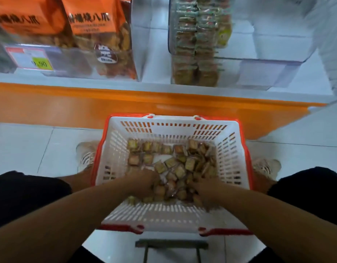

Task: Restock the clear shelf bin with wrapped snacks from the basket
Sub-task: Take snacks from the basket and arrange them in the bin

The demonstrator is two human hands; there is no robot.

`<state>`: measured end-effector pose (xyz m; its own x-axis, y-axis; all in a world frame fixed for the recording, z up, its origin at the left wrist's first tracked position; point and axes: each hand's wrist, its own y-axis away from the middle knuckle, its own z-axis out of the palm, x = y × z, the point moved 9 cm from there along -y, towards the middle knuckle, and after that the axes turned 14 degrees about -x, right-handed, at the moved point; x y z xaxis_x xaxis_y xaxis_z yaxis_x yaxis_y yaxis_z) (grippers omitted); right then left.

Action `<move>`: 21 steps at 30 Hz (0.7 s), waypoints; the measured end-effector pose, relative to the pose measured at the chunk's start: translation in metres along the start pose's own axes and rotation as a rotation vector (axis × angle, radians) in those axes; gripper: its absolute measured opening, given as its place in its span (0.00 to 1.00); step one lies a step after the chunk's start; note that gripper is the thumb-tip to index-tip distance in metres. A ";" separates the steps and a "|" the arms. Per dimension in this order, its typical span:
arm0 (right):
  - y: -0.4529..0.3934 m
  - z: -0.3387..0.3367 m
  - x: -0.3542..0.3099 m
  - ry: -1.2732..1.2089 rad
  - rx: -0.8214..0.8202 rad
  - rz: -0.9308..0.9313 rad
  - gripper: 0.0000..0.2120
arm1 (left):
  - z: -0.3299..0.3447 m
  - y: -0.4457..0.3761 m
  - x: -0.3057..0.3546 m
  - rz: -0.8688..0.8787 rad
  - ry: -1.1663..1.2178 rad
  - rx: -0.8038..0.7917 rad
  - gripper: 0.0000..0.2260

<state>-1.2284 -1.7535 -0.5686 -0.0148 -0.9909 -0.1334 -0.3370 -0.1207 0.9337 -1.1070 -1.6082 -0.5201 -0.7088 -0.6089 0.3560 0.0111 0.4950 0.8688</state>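
Head view: 2 hands were down in the basket [171, 221], on the floor below the shelf.
Left hand [143, 184]: fingers curled into the wrapped snacks [175, 164]; a firm hold could not be confirmed through the blur.
Right hand [206, 190]: fingers likewise buried in the pile, grasp unclear.
Snacks: loose in the basket bottom, lying just ahead of both hands' fingers.
Clear shelf bin [258, 73]: up and ahead, right of centre, partly stocked on its left side, nearer the right hand.

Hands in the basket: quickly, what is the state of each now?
Left hand: curled around wrapped snacks.
Right hand: among the snacks; grip cannot be told.
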 end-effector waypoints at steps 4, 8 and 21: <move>-0.030 0.010 -0.008 0.110 0.032 0.041 0.32 | 0.011 -0.038 0.016 0.042 0.007 0.008 0.21; -0.034 0.007 -0.015 0.166 0.140 -0.024 0.28 | 0.026 -0.075 0.045 0.100 -0.139 0.027 0.24; -0.030 0.016 -0.020 -0.007 0.062 -0.152 0.22 | 0.046 -0.125 0.044 -0.004 -0.067 0.008 0.35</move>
<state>-1.2330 -1.7292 -0.5996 0.0340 -0.9612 -0.2738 -0.3936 -0.2647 0.8803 -1.1723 -1.6687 -0.6287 -0.7543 -0.5685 0.3284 0.0023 0.4979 0.8673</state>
